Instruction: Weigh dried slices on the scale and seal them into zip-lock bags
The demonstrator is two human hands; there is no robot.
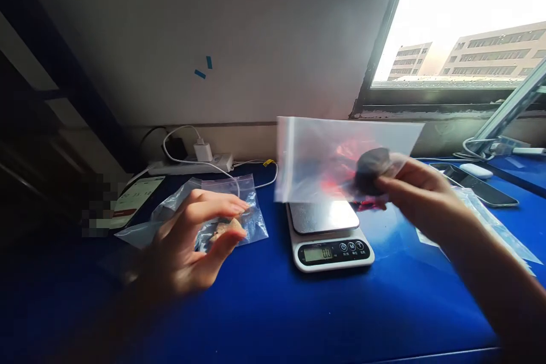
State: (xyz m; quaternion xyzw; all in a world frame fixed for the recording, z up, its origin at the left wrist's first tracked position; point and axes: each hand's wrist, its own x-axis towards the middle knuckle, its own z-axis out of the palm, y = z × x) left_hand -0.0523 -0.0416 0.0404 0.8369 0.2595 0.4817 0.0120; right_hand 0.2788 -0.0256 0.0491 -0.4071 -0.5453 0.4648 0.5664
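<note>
My right hand [420, 196] pinches the right end of a clear zip bag [311, 153] and holds it up sideways over the back of the scale. A dark round lump [372, 172] and something reddish show in or through the bag, blurred by motion. Below sits a white digital kitchen scale [333, 242] with a bare metal plate, its display reading about 0.0. To the left, my left hand [200, 239] is raised with thumb and fingers apart. Behind it lies another clear plastic bag [256, 213], with tan pieces visible between my fingers.
At the back are a power strip [187, 165] and a white charger [203, 151] with a cable. A lit phone [136, 199] lies at left. On the right are a dark phone [482, 185], a white earbud case [476, 170] and stacked clear bags [495, 222].
</note>
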